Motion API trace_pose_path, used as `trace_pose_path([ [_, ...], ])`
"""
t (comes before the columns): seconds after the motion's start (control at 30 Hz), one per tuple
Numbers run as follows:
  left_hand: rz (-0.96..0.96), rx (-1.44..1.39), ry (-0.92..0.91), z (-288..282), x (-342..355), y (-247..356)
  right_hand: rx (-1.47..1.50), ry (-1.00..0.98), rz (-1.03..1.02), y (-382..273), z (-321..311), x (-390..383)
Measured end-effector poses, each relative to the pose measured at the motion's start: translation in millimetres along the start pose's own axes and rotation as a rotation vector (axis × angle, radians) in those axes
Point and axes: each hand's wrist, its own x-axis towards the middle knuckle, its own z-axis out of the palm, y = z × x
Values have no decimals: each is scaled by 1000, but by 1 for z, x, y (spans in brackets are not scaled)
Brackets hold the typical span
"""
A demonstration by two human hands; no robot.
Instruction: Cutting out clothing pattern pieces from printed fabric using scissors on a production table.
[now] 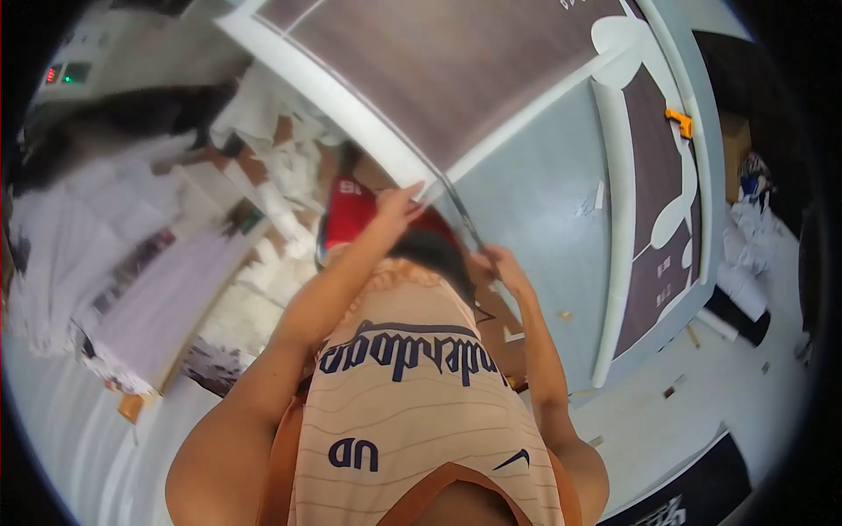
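Note:
A large printed sheet (478, 66), brown with a white border, lies across the grey table (535, 188). At the near left corner of the sheet, my left hand (401, 208) is closed on its white edge, which hangs past the table's side. My right hand (500, 265) is at the near edge of the table, beside the end of a dark strip (458, 203) running along that edge. Its fingers are curled, and what they hold, if anything, is too blurred to make out.
A second brown-and-white printed sheet (649, 202) with a curled edge lies on the table's right. On it rests an orange tool (680, 123). Heaped white paper scraps (272, 184) and a box of sheets (162, 307) fill the left. Crumpled material (750, 245) lies at the right.

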Motion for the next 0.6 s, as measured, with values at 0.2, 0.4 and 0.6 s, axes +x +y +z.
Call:
trace_pose_path([
  [0.2,209,-78,-46,7,11,-50,-8,-130,-21,4,-12,15],
  [0.4,307,-49,-102,11,3,-60,25,-152,-159,20,-6,43],
  [0.6,336,-61,-147,9,4,-67,-87,-176,-200,22,-10,59],
])
